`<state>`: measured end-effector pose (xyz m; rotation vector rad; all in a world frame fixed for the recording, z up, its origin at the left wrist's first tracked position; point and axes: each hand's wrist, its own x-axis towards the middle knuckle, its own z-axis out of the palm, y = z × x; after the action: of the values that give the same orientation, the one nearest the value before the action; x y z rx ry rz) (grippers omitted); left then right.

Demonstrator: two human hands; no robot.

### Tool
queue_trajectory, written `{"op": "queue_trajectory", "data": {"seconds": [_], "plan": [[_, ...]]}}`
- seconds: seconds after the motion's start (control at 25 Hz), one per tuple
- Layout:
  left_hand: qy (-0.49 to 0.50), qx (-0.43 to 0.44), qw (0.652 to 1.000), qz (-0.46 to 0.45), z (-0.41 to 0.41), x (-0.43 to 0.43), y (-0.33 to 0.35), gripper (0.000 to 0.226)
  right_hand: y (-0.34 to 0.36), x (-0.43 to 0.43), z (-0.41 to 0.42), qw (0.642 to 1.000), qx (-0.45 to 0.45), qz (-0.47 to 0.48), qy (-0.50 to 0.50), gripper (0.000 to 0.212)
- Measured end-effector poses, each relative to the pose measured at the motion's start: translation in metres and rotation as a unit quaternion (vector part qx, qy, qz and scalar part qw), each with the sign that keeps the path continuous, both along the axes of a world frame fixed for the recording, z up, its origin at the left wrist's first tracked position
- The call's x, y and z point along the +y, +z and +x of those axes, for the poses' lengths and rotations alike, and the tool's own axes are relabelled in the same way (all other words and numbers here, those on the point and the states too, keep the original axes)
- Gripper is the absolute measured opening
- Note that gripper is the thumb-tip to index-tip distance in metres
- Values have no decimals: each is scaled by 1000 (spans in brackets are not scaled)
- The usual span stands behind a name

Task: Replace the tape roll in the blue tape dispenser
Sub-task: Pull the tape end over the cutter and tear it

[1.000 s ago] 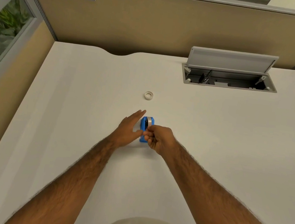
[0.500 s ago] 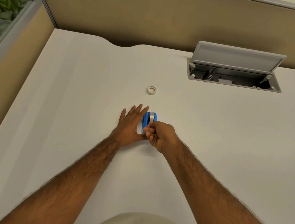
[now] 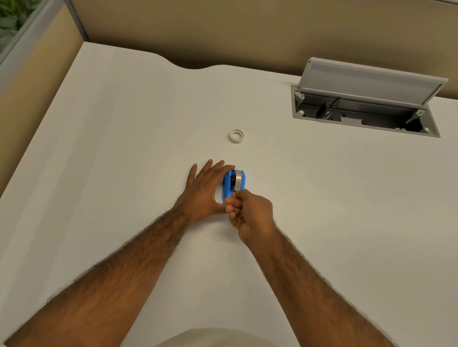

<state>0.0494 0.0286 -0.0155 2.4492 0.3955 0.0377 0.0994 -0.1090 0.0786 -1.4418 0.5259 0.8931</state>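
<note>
Near the desk's [image 3: 332, 215] middle, the blue tape dispenser [image 3: 233, 184] is steadied by the flat, open left hand [image 3: 205, 190] while the right hand's [image 3: 249, 213] grip is pinched closed at its near end, seemingly on the tape, the spare tape roll [image 3: 236, 136] lying farther back.

Light was even and warm, diffuse from overhead; no hard glare anywhere. The white laminate desk surface [image 3: 332, 215] read slightly cream, brighter at centre, dimmer toward the near corners. Soft, faint shadows lay under both bare forearms and beside the left hand [image 3: 206, 187]. The open grey metal cable tray [image 3: 364, 115] was dark inside, with little detail. Wide-angle distortion bowed the tan fabric partition wall [image 3: 241, 16] and desk edges. Focus was fair at centre; the green foliage behind the glass panel [image 3: 3, 7] was smeared.
</note>
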Motion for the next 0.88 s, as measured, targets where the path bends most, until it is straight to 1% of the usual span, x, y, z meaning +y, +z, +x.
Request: {"op": "queue_trajectory", "data": {"seconds": [0.24, 0.4, 0.76, 0.88], "plan": [[1, 10, 1000, 2, 1, 0, 1, 91, -3, -6, -15, 1000, -18, 1, -8, 17], [4, 10, 1000, -1, 2, 0, 0, 94, -6, -8, -19, 999, -26, 12, -15, 18], [5, 12, 1000, 10, 4, 2, -8, 94, -12, -6, -25, 999, -17, 0, -49, 17], [5, 11, 1000, 15, 3, 1, -8, 94, -14, -7, -27, 998, -36, -7, -41, 17]]}}
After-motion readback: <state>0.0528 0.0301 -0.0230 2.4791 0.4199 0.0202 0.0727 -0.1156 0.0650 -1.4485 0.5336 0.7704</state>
